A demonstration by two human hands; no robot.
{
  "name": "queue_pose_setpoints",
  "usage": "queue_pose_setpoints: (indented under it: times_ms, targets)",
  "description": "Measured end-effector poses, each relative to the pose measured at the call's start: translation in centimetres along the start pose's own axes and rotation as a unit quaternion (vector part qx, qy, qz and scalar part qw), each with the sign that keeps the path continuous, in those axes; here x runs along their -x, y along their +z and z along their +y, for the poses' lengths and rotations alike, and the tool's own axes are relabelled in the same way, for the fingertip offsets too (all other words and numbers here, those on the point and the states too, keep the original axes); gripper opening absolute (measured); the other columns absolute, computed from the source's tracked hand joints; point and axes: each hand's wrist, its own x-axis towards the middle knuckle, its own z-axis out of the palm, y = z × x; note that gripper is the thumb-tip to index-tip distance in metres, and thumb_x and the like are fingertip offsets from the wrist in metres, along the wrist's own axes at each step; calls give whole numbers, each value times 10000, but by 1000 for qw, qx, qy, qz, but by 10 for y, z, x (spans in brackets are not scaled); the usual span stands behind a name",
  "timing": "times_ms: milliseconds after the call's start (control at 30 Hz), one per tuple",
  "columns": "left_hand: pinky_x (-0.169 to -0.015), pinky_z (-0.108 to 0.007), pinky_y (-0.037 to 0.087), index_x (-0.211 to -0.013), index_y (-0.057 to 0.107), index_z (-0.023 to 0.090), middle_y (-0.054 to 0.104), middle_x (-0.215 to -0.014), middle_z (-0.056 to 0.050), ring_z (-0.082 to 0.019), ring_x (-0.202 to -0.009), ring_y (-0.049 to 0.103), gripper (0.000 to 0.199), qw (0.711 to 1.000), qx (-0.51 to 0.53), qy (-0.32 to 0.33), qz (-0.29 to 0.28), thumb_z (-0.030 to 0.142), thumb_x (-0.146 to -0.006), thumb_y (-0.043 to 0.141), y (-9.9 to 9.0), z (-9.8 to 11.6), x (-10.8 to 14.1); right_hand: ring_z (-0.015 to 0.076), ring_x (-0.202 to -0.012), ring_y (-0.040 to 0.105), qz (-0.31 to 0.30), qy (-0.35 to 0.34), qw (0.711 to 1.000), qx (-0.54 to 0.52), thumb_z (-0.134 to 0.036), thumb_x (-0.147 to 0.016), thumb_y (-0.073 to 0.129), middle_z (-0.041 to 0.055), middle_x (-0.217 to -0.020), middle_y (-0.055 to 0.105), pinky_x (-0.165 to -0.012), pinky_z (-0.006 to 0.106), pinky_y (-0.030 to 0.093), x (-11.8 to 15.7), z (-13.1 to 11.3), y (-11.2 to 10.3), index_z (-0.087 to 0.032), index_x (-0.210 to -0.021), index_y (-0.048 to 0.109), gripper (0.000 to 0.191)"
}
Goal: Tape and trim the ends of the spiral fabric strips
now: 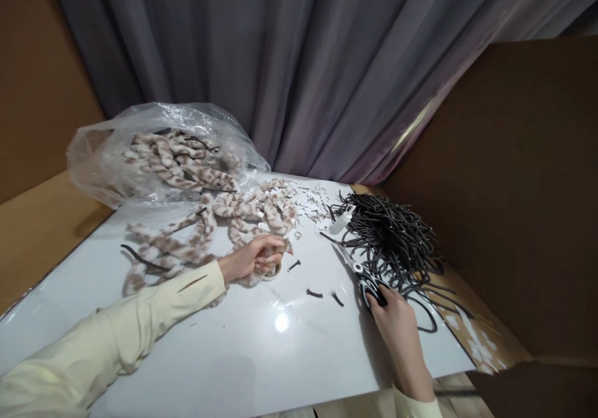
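Observation:
My left hand (261, 257) is curled closed on the end of a white-and-brown furry strip (240, 231), over the middle of the table. Its fingertips partly hide what they grip. My right hand (397, 321) has its thumb and fingers in the handles of black-and-white scissors (359, 270). The blades point away to the left, and a piece of black cord lies near their tip. Short black cord pieces (314, 293) lie between my hands. A ring-shaped object (273, 273) shows just below my left hand.
A clear plastic bag (103, 156) of furry strips stands at the back left. More furry strips (172, 250) lie before it. To the right is a heap of black cords (397, 231) with a small white bottle (342, 220) beside it. Small scraps (313, 200) lie behind. A grey curtain (224, 50) hangs beyond.

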Motion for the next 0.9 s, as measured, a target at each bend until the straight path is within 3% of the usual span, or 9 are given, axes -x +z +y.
queue_pose_setpoints:
  times_ms: [200, 367, 500, 600, 767, 900]
  targets:
    - [-329, -151, 129, -817, 538, 131, 382, -454, 57, -33, -341, 137, 149, 999, 38, 7, -30, 200, -709, 461, -3, -3, 0, 241, -773, 594, -140, -72, 979, 126, -210, -765, 512, 136, -823, 627, -712, 304, 426, -31, 16, -8, -120, -849, 671, 201]
    - [-319, -143, 147, -704, 438, 169, 421, -469, 23, -51, -335, 225, 41, 995, 89, 30, 34, 208, -691, 440, -1, 15, 0, 214, -652, 578, -162, -87, 974, 129, -178, -733, 556, 106, -700, 619, -616, 279, 383, -51, 7, -16, -156, -611, 630, 145]
    - [-332, -132, 186, -645, 365, 180, 418, -475, 25, -47, -345, 252, 120, 988, 100, 93, 79, 196, -729, 450, 1, 40, 5, 195, -701, 577, -139, -99, 981, 94, -214, -834, 442, 105, -769, 639, -597, 256, 347, -65, -29, -28, -163, -721, 623, 220]
    - [-346, -133, 216, -659, 374, 179, 412, -491, 34, -48, -363, 273, 118, 982, 100, 123, 108, 169, -730, 468, 4, 40, 5, 206, -732, 576, -137, -127, 982, -13, -171, -826, 425, 115, -791, 647, -580, 259, 323, -77, -73, -29, -157, -753, 622, 210]
    - [-393, -148, 274, -711, 419, 165, 456, -561, 25, -39, -400, 286, 90, 984, 88, 94, 126, 126, -741, 495, 19, 18, 0, 168, -728, 584, -180, -198, 957, -108, -238, -784, 567, 71, -785, 655, -647, 232, 376, -99, -135, 12, -155, -834, 653, 129]
    - [-421, -160, 288, -678, 402, 164, 430, -563, 29, -42, -426, 285, 119, 981, 127, 92, 116, 136, -746, 495, 38, 10, 3, 176, -776, 571, -173, -188, 954, -159, -140, -706, 609, 94, -854, 628, -707, 249, 397, -108, -147, 52, -121, -838, 647, 138]
